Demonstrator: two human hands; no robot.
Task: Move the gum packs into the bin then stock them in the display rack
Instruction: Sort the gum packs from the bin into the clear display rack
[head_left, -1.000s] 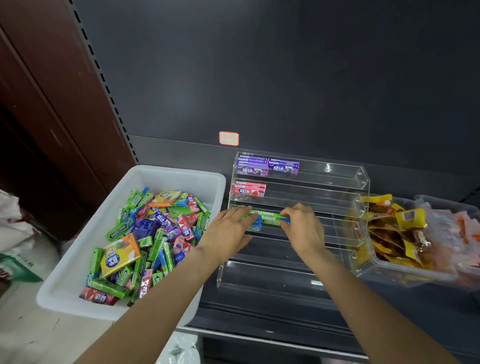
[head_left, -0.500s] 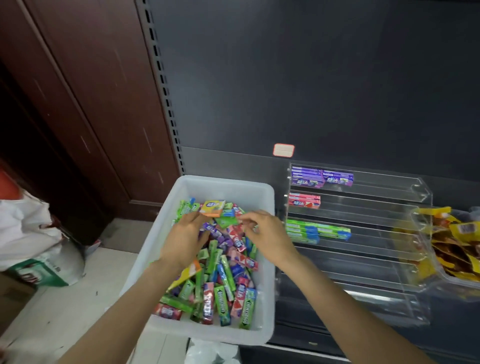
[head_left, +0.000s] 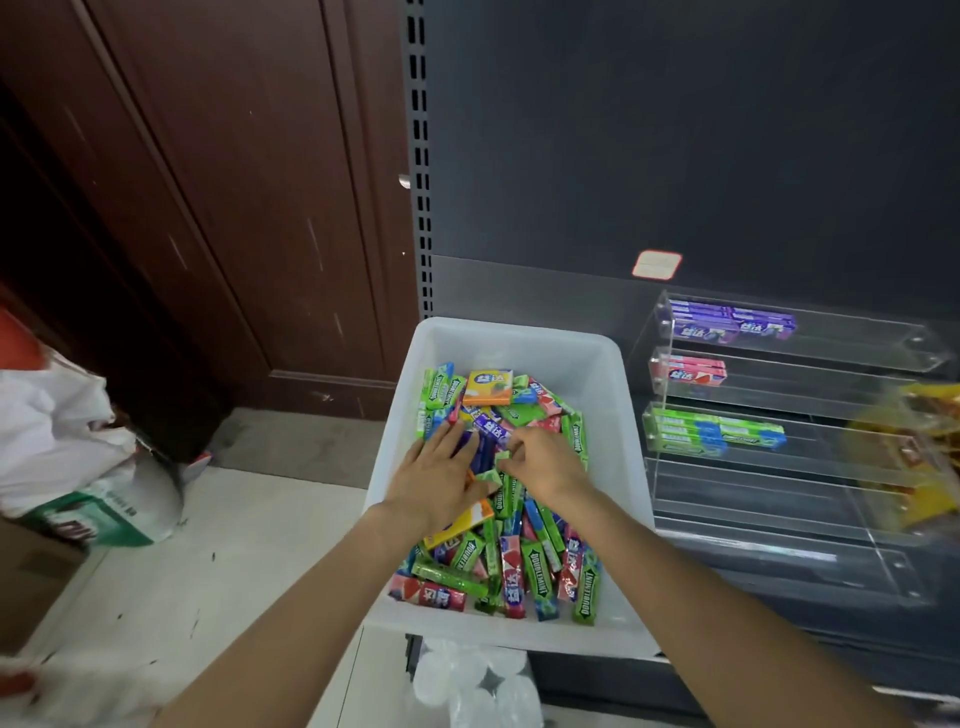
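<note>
**Both hands in the bin, sorting gum**

White bin (head_left: 597, 364) sits on the shelf edge, left of the clear rack (head_left: 810, 525), heaped with loose gum packs (head_left: 535, 566): green, red, blue, purple, two orange boxes. Left hand (head_left: 436, 478) lies flat on the pile, fingers straight and spread, pressing on packs, gripping nothing. Right hand (head_left: 545, 462) is beside it, fingers curled down into the pile near a small green pack (head_left: 503, 458); cannot tell if it actually pinches it. Rack tiers from top: purple packs (head_left: 732, 325), red packs (head_left: 688, 370), green packs (head_left: 711, 434), all at the left end; lower tiers bare. Clear tub of yellow snack bags (head_left: 914, 457) right of rack, blurred. White bag (head_left: 57, 431) on the floor at left.
</note>
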